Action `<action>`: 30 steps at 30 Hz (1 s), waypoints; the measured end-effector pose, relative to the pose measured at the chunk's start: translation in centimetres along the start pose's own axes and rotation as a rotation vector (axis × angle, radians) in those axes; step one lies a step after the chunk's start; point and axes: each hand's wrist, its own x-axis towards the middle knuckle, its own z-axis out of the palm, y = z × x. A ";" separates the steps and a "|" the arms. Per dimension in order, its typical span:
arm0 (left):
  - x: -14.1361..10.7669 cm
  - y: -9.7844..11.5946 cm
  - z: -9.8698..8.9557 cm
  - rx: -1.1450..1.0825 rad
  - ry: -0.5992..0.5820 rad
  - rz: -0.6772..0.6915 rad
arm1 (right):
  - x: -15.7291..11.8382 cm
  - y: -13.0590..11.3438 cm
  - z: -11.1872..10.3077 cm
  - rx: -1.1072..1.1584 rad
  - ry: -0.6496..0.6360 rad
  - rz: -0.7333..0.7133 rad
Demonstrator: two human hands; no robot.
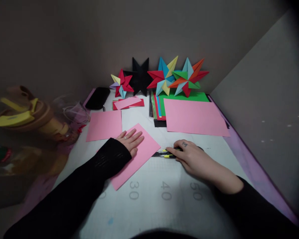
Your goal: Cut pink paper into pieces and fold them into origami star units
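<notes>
Smooth, sharp-cornered pink rectangular paper sheet (146,147) lying askew, just left of slim black-and-yellow tool (168,156). Left hand (130,140) resting spread on sheet; right hand (192,156) resting curled over tool, cannot tell whether pinching it.

Four paper stars (141,78) stand by the grey wall (149,30), near a flat black object (98,98).

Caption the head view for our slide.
Left hand flat on pink paper; right hand on a black-and-yellow tool.

Our pink paper (142,153) lies flat, turned diagonally. Our black-and-yellow tool (168,156), partly hidden, sits beside its right corner.
</notes>
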 end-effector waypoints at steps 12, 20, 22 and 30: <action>-0.2 0.2 -0.3 -0.024 0.012 0.006 | 0.3 -1.2 -0.1 0.011 -0.002 -0.035; -0.2 0.2 -0.5 -0.038 -0.008 0.009 | 0.7 -2.4 0.4 0.047 0.032 -0.097; -0.2 0.3 -0.6 -0.045 -0.019 0.005 | 0.7 -2.5 0.4 0.047 0.028 -0.096; -0.4 0.2 -0.9 -0.068 -0.024 0.027 | 1.1 -3.7 0.5 0.034 0.008 -0.124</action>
